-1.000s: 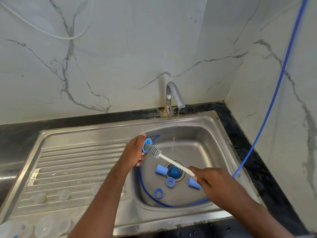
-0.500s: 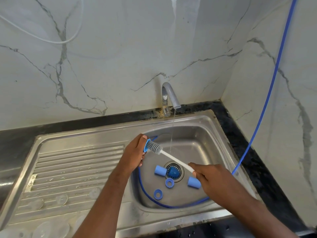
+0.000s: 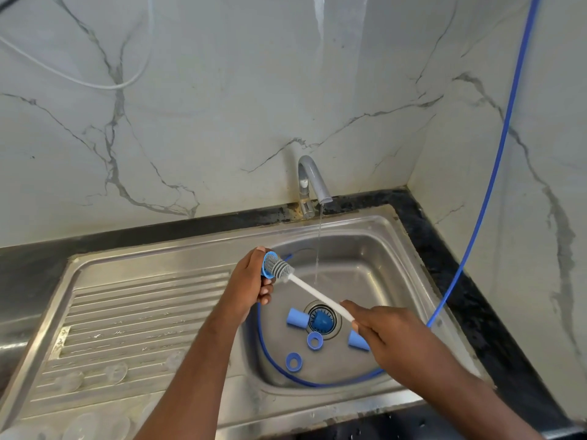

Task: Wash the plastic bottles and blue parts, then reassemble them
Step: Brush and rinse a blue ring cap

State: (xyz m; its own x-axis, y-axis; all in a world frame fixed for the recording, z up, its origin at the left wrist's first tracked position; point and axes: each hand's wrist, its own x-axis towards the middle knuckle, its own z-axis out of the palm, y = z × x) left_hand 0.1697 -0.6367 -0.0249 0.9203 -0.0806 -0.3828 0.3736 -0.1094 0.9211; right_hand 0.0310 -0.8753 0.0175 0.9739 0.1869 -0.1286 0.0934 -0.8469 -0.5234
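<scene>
The left hand [image 3: 251, 281] pinches a blue ring [image 3: 266, 266] over the sink [image 3: 374, 249]; the right hand [image 3: 384, 331] grips the brush [image 3: 279, 268] handle (the ring is wet, light, probably slippery; best held by its rim).

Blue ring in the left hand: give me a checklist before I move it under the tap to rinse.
1. Grip: left hand holds the blue ring: ok.
2. Scrub contact: brush head pushed into the ring: ok.
3. Tool grip: right hand holds the brush handle: ok.
4. Water: water stream runs from the tap, falling beside the ring, not on it: ok.
5. Ring clean inside: cannot tell.
6. Drain: drain strainer in place: ok.
</scene>
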